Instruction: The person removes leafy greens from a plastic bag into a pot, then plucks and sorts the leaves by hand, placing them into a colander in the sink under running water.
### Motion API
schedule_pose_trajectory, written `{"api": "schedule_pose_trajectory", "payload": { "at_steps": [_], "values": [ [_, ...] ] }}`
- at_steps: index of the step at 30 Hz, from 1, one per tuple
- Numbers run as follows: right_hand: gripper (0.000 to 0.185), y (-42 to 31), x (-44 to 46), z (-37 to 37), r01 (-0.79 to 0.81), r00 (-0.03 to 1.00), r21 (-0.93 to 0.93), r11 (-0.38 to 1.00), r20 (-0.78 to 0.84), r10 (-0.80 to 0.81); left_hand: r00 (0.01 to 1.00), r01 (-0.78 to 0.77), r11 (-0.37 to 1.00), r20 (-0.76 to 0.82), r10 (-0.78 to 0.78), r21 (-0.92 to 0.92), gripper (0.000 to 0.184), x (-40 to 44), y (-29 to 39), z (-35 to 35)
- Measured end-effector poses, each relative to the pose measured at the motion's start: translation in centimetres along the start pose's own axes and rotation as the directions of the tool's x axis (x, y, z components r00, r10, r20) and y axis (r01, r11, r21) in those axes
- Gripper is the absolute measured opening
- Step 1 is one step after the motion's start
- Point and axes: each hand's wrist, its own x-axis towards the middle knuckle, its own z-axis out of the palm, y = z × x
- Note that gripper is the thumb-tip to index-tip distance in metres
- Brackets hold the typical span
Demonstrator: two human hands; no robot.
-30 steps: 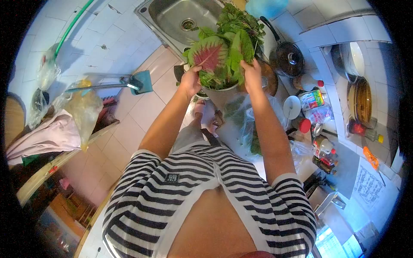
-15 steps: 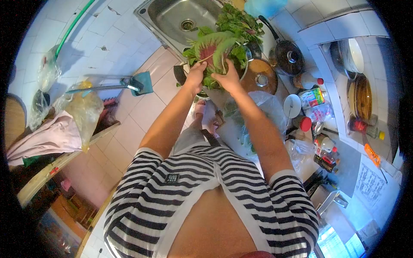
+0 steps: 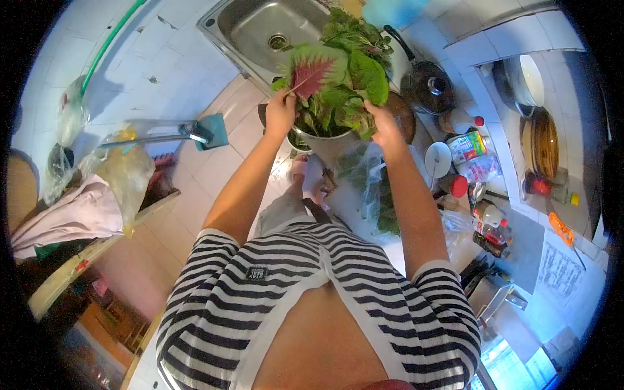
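Observation:
My left hand (image 3: 281, 116) pinches the stem of a large red amaranth leaf (image 3: 316, 70), purple in the middle with a green edge. My right hand (image 3: 386, 125) grips green amaranth leaves (image 3: 355, 114) on the other side. Both hands are over a metal pot (image 3: 324, 144) filled with loose greens, whose near rim shows below the leaves. A further heap of amaranth (image 3: 357, 32) lies behind, beside the sink (image 3: 250, 29). Foliage hides most of the pot and the fingertips.
A black lidded pan (image 3: 427, 88) and a brown lid (image 3: 404, 117) lie on the right. Nearer are a clear plastic bag (image 3: 374, 185), a white bowl (image 3: 437, 160) and several bottles (image 3: 469, 148). A blue dustpan (image 3: 211, 132) is at the left wall.
My hands have moved apart, the left going left and the right going right. The purple leaf now lies spread out towards the left hand, and more of the pot's rim shows.

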Motion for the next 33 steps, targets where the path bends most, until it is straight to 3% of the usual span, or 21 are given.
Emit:
{"api": "schedule_pose_trajectory", "payload": {
  "at_steps": [1, 3, 5, 6, 8, 9, 11, 12, 17, 19, 20, 21, 23, 24, 25, 27, 29, 30, 31, 32, 33],
  "values": [
    [0.045, 0.4, 0.4, -0.6, 0.05, 0.998, 0.008, 0.999, 0.029, -0.05, 1.0, -0.005, 1.0, 0.004, 0.005, 0.0, 0.024, 0.1, -0.7, 0.5],
    [0.046, 0.2, 0.0, -0.7, 0.102, 0.993, 0.02, 0.995, 0.058, -0.103, 0.941, -0.268, 0.951, -0.169, 0.293, 0.158, 0.021, 0.3, -2.9, 1.8],
    [0.046, -1.1, -2.9, 1.3, 0.214, 0.977, 0.063, 0.975, 0.001, -0.214, 0.976, -0.157, 0.967, -0.116, 0.183, 0.2, 0.023, -0.1, -2.3, 2.0],
    [0.046, -0.9, -3.0, 1.9, 0.214, 0.977, 0.064, 0.975, 0.0, -0.215, 0.991, -0.107, 0.994, -0.074, 0.107, 0.008, 0.027, -0.2, -2.3, 2.4],
    [0.044, -0.3, -3.0, 3.2, 0.058, 0.876, -0.329, 0.943, -0.436, -0.206, 0.989, 0.14, 0.881, 0.106, -0.103, -0.451, 0.04, -1.1, 0.2, 2.5],
    [0.044, 0.8, -2.3, 3.2, 0.056, 0.877, -0.328, 0.943, -0.435, -0.204, 0.989, 0.143, 0.881, 0.106, -0.106, -0.45, 0.04, -1.7, 1.2, 2.9],
    [0.042, 3.8, -0.7, 3.1, 0.498, 0.867, -0.173, 0.85, 0.071, -0.494, 0.941, 0.287, 0.838, 0.301, -0.156, -0.463, 0.036, -2.6, 2.1, 3.6],
    [0.041, 3.4, -2.1, 4.6, 0.475, 0.871, -0.26, 0.84, 0.002, -0.492, 0.97, 0.104, 0.877, 0.244, 0.015, -0.469, 0.033, -1.1, -2.8, 5.9],
    [0.03, 3.0, -1.3, 2.6, 0.41, 0.909, -0.081, 0.908, -0.049, -0.415, 0.943, 0.274, 0.795, 0.315, -0.11, -0.541, 0.034, -0.8, -3.5, 4.4],
    [0.024, 1.4, -3.1, 2.9, 0.333, 0.913, -0.111, 0.936, -0.211, -0.349, 0.888, 0.443, 0.698, 0.384, -0.254, -0.563, 0.029, -1.2, -2.3, 3.5],
    [0.024, 0.7, -3.4, 2.3, 0.339, 0.925, 0.029, 0.94, -0.192, -0.327, 0.746, 0.663, 0.352, 0.545, -0.383, -0.661, 0.025, -1.3, -2.1, 2.0],
    [0.024, -0.2, -3.4, 1.4, 0.338, 0.935, 0.168, 0.926, -0.169, -0.311, 0.746, 0.663, 0.352, 0.544, -0.383, -0.661, 0.025, -1.5, -1.9, 1.9],
    [0.026, -0.3, -2.2, -0.3, 0.384, 0.921, 0.187, 0.904, -0.142, -0.362, 0.846, 0.533, 0.39, 0.457, -0.275, -0.751, 0.026, -2.2, -1.7, 1.9],
    [0.028, -0.6, -2.2, -0.6, 0.374, 0.925, 0.22, 0.901, -0.162, -0.345, 0.88, 0.473, 0.582, 0.332, -0.338, -0.661, 0.03, -2.6, -1.7, 1.8],
    [0.03, -0.8, -2.2, -0.7, 0.365, 0.928, 0.253, 0.896, -0.182, -0.327, 0.88, 0.473, 0.584, 0.331, -0.34, -0.659, 0.03, -2.9, -2.3, 2.0],
    [0.034, -1.1, -2.0, -0.9, 0.353, 0.932, 0.177, 0.919, -0.149, -0.33, 0.993, 0.117, 0.887, 0.078, -0.092, -0.447, 0.035, -3.6, -3.1, 2.2],
    [0.034, -1.0, -1.5, -0.5, 0.403, 0.91, 0.134, 0.905, -0.17, -0.379, 0.992, 0.118, 0.942, 0.072, -0.1, -0.314, 0.052, -4.4, -2.9, 1.8],
    [0.034, -0.7, -1.0, -0.5, 0.402, 0.91, 0.137, 0.905, -0.167, -0.379, 0.995, -0.059, 0.99, -0.086, 0.049, -0.125, 0.057, -5.1, -2.6, 2.0],
    [0.035, -0.4, -0.5, -0.3, 0.496, 0.851, -0.095, 0.863, -0.146, -0.505, 0.952, -0.207, 0.974, -0.211, 0.223, 0.095, 0.062, -5.7, -1.7, 1.9],
    [0.036, -0.1, 0.0, -0.3, 0.566, 0.78, -0.319, 0.76, -0.093, -0.619, 0.955, -0.24, 0.967, -0.159, 0.251, 0.088, 0.072, -5.8, -0.8, 1.4],
    [0.036, 0.1, -0.2, 0.6, 0.568, 0.778, -0.317, 0.759, -0.093, -0.621, 0.954, -0.243, 0.966, -0.16, 0.255, 0.09, 0.072, -5.5, -0.2, 1.3]
  ]
}}
